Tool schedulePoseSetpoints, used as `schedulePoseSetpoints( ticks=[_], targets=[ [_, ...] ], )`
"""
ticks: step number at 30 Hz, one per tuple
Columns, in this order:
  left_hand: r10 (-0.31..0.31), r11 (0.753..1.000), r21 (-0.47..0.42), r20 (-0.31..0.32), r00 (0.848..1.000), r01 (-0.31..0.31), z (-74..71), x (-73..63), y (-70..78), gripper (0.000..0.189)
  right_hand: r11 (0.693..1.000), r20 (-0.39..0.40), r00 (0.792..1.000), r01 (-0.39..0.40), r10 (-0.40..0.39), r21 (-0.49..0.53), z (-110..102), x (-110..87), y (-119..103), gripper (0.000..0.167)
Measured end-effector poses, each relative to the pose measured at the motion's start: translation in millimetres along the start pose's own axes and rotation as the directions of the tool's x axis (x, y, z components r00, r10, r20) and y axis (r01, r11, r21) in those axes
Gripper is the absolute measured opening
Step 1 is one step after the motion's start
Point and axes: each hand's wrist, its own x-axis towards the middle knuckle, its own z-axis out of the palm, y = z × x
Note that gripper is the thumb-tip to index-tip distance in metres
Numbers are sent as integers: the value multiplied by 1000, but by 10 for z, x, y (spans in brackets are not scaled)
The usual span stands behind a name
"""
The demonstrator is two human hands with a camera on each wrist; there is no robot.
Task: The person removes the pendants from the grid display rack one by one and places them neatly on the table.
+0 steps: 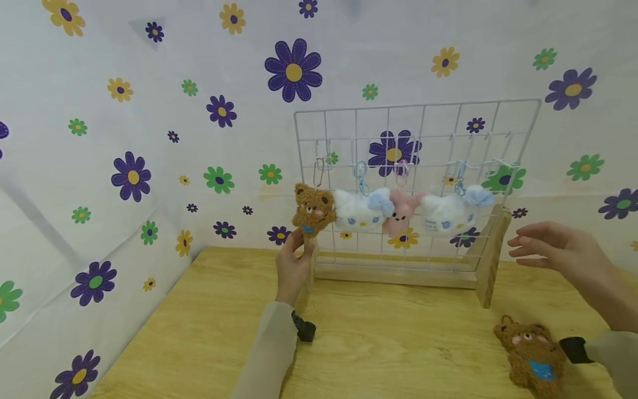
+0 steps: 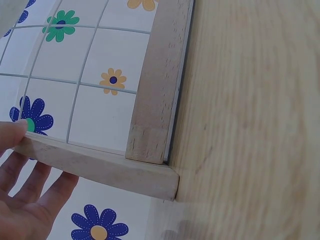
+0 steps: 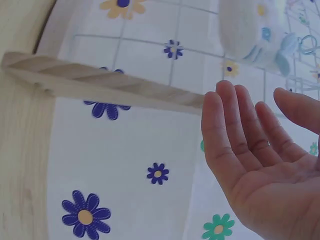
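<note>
A white wire grid rack (image 1: 418,105) with wooden side posts stands on the table. My left hand (image 1: 293,267) holds its left post, just under a hanging brown bear plush keychain (image 1: 313,209). In the left wrist view the thumb lies on one side of the wooden post (image 2: 100,164) and the fingers (image 2: 57,192) on the other. My right hand (image 1: 563,249) is in the air beyond the right post (image 1: 490,255), with fingers extended and nothing in them; the right wrist view shows its bare palm (image 3: 270,195). Two white kitty plushes (image 1: 356,211) and a pink plush (image 1: 399,213) hang alongside the bear.
A second brown bear plush (image 1: 530,354) with a blue patch lies on the table (image 1: 389,343), below my right forearm. The flower-printed wall covering (image 1: 199,55) rises behind the rack and along the left side. Thin hooks (image 1: 508,149) project from the grid.
</note>
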Motion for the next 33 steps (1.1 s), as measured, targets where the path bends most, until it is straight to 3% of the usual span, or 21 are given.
schedulePoseSetpoints(
  ticks=[9,22,33],
  targets=[
    [-17,1000,11,6,1000,17,-4,-13,23,40,999,-35,999,-8,6,-43,29,82,-178,20],
    [-2,1000,23,5,1000,2,-6,-12,10,38,993,-89,994,-74,66,-91,134,232,-478,33],
    [4,1000,17,-2,1000,-4,-3,-7,-11,37,999,-106,994,-19,22,25,212,330,-592,31]
  ],
)
